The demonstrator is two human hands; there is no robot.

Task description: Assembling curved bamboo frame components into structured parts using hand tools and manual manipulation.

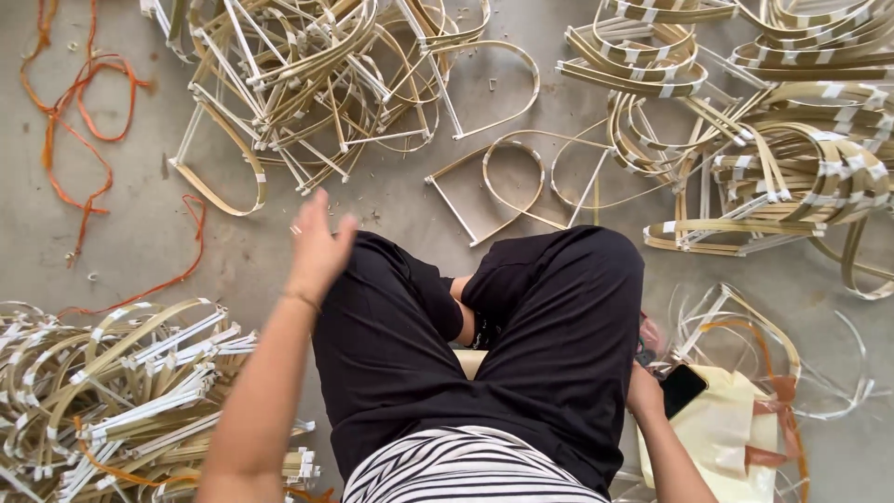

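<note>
**Left hand lifted, empty, short of the bamboo pile**

My left hand (317, 244) hangs open above the left knee, fingers spread, holding nothing. The nearest bent bamboo frames (279, 84) lie ahead and slightly left on the concrete floor (140, 233), long loops splayed every way. My right hand (645, 391) rests low by my hip beside a black phone (683, 388); I cannot tell its grip.

Trousers (521, 335): black. Top (466, 470): black-and-white striped. Bent strips (307, 74): tan, white-banded. Cords (74, 121): orange. Phone (682, 388): black. Floor (121, 251): grey.
</note>
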